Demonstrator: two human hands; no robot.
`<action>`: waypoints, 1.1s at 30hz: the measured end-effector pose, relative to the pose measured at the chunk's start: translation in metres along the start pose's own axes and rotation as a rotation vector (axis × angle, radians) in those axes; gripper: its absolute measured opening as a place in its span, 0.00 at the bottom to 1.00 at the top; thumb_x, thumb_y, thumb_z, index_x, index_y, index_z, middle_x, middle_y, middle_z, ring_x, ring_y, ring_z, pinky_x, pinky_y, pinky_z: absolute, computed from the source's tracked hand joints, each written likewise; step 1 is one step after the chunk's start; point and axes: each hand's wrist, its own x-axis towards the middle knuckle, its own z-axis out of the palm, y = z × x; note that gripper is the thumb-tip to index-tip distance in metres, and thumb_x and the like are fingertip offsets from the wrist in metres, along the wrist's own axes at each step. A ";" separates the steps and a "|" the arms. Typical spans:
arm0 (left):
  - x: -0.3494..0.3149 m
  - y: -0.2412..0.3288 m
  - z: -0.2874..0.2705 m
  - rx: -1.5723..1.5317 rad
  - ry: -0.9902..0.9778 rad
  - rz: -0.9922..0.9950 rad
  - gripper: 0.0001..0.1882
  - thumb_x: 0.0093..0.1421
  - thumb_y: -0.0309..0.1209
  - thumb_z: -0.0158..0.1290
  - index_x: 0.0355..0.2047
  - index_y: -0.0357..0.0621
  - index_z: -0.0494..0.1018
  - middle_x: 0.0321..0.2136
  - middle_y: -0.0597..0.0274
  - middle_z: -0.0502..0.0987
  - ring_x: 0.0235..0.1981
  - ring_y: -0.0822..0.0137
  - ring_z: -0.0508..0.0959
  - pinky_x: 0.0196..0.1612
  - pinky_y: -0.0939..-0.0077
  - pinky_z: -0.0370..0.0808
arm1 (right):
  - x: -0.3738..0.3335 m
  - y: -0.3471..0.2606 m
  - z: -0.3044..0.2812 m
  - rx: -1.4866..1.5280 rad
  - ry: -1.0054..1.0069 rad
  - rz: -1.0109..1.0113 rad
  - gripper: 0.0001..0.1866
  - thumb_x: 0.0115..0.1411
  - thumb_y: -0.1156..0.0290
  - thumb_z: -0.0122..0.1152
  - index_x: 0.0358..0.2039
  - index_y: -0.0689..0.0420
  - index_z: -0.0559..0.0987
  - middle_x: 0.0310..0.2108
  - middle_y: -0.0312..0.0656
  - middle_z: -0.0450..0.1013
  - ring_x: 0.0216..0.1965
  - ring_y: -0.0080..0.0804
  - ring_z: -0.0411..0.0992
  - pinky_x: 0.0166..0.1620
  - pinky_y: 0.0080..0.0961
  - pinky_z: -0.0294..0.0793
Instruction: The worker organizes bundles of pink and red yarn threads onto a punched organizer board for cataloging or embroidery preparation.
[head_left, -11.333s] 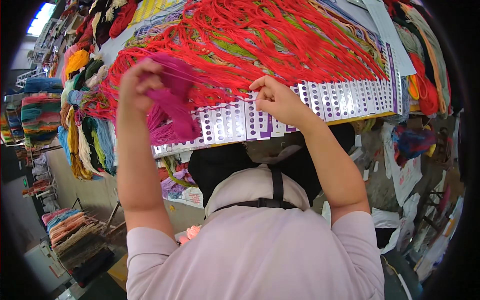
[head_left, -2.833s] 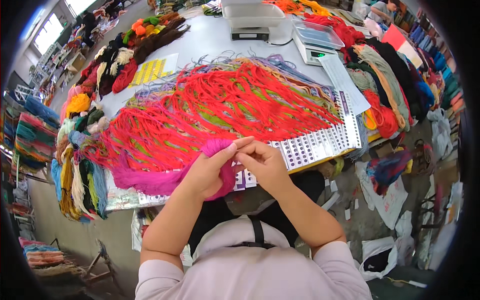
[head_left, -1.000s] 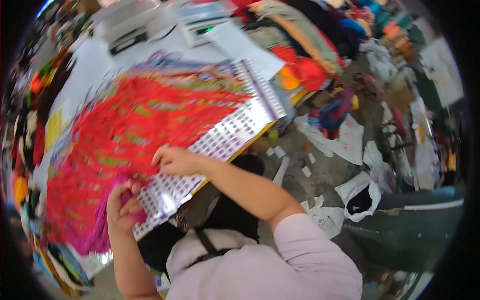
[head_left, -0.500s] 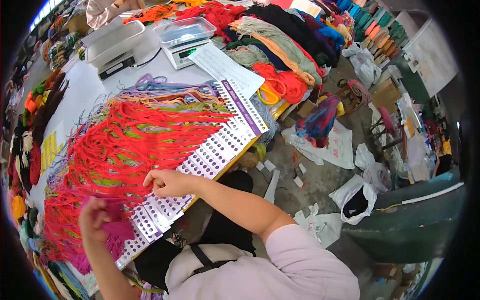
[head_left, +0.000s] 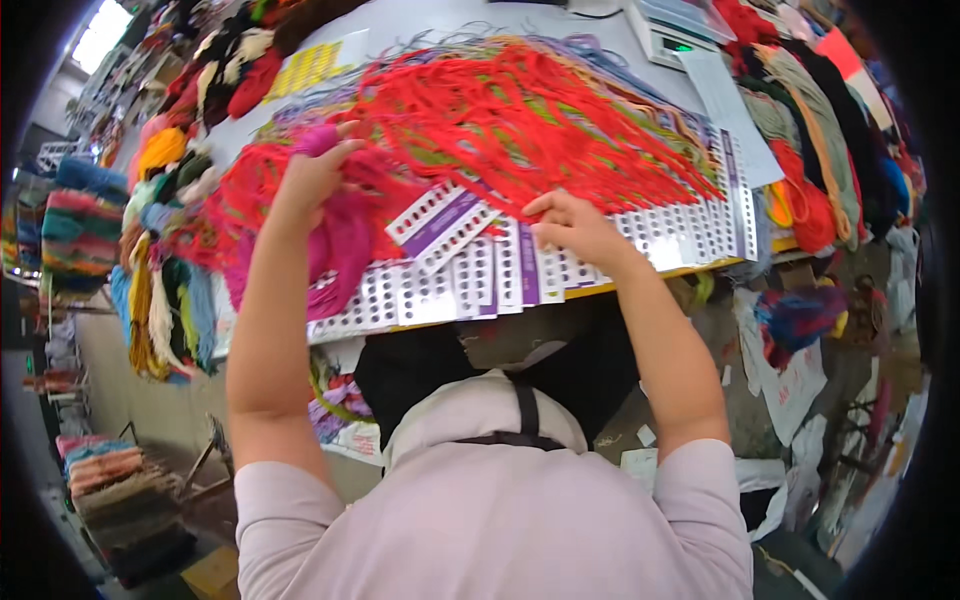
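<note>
My left hand (head_left: pixel 312 185) is closed round a bundle of magenta yarn (head_left: pixel 340 250), whose strands hang over the table's near edge side. Long red yarn strands (head_left: pixel 490 110) lie in a thick spread across white hole-punched cards (head_left: pixel 430 292). Close to the near ends of those strands, my right hand (head_left: pixel 582 230) has its fingers bent together. What lies between its fingertips is too small to make out. One purple and white punched card (head_left: pixel 442 226) sits askew between the hands, on top of the others.
A scale (head_left: pixel 680 40) and a paper sheet (head_left: pixel 722 105) lie at the far right, beside heaped yarn skeins (head_left: pixel 800 150). More skeins (head_left: pixel 165 152) hang on the left. A yellow-patterned sheet (head_left: pixel 303 70) lies at the far left. Plastic bags (head_left: pixel 790 385) cover floor at right.
The view has swung left, so the table appears further right. My left hand has lifted the magenta yarn away from its place low over the cards. My right hand remains near the red strand ends.
</note>
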 end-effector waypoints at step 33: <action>-0.045 -0.066 0.112 0.278 -0.183 0.125 0.11 0.53 0.32 0.61 0.34 0.41 0.76 0.20 0.62 0.75 0.21 0.70 0.73 0.28 0.73 0.71 | -0.006 0.020 0.030 -0.297 0.355 -0.198 0.07 0.59 0.73 0.58 0.37 0.59 0.78 0.24 0.32 0.72 0.24 0.15 0.67 0.30 0.15 0.67</action>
